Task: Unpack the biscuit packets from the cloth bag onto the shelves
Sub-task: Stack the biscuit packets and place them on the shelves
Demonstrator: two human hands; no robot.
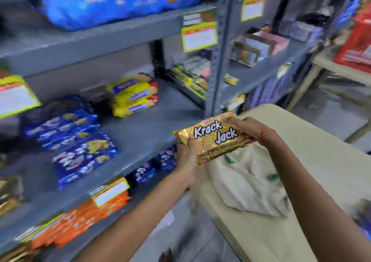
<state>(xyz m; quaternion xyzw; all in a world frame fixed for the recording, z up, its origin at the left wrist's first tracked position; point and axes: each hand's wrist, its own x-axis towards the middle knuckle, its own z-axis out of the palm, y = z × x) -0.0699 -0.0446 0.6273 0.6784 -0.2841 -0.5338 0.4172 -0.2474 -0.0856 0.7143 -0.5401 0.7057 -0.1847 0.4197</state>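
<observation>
Left hand (185,151) and right hand (249,128) are gripping a gold biscuit packet (212,139), fingers (230,119) curling round its ends, shelf (140,137) lying at nine o'clock.

Left arm: bare, entering from the lower edge, stretched up and rightward, wrist straight. Left hand (186,151): cupped under the near-left end of a gold biscuit packet (212,139), thumb laid over its top face, fingers curled beneath. Right arm: bare, entering from the right edge, reaching up and leftward. Right wrist: ringed by a red thread (265,135). Right hand (248,127): back upward, fingers curled over the packet's far-right end.
</observation>
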